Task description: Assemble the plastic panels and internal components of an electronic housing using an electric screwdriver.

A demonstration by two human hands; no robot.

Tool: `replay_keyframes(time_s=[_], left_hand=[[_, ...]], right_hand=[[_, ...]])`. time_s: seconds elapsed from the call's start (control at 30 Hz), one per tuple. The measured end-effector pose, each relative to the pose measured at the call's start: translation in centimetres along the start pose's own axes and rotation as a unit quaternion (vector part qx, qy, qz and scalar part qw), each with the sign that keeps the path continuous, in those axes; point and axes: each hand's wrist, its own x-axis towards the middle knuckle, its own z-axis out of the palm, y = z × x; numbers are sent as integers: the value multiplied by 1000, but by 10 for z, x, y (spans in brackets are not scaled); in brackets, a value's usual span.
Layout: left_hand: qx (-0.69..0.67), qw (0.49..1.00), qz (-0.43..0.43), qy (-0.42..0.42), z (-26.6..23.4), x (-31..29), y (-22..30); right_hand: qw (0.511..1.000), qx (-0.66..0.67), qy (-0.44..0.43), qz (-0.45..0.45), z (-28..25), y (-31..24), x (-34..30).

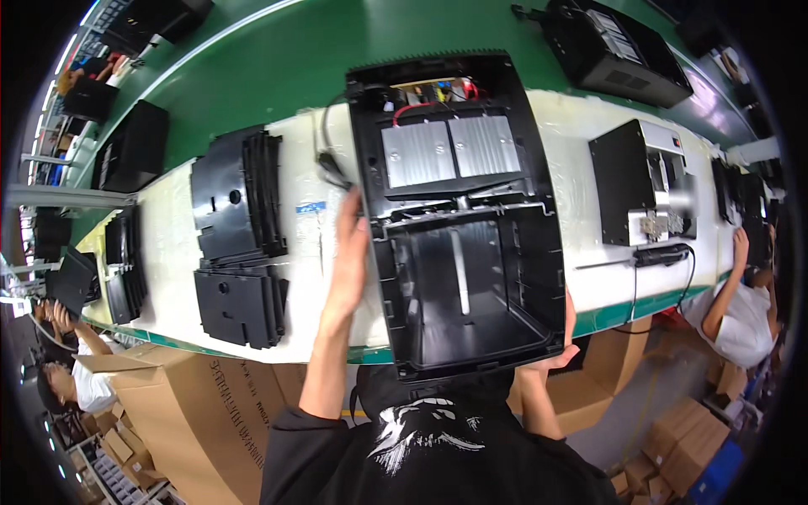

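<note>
Between my two hands is a large black plastic housing (549, 252), tilted up at the table's near edge with its open side facing me. My left hand (350, 248) grips its left side wall. On the lower right corner my right hand (560, 349) is partly hidden behind the housing, its fingers curled round the edge. Two ribbed silver metal plates (418, 156) sit side by side in the upper half, below red wires (412, 109) and small electronic parts. The lower compartment is a bare black cavity. A black cable with a plug (335, 171) lies beside the left wall.
Stacks of black panels (231, 198) lie left on the white-covered table (320, 252). To the right stand a black-and-silver unit (623, 181) and a black corded tool (662, 255). Cardboard boxes (189, 412) are below the near edge. Other people work at both ends.
</note>
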Motion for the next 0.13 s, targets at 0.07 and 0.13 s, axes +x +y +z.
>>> replay_keyframes(time_s=[0.07, 0.13], left_hand=[[-194, 975, -93, -60, 7, -8, -2], [-227, 965, -105, -85, 16, -15, 23]], right_hand=[[990, 111, 74, 45, 18, 5, 4], [991, 94, 41, 87, 28, -4, 12]])
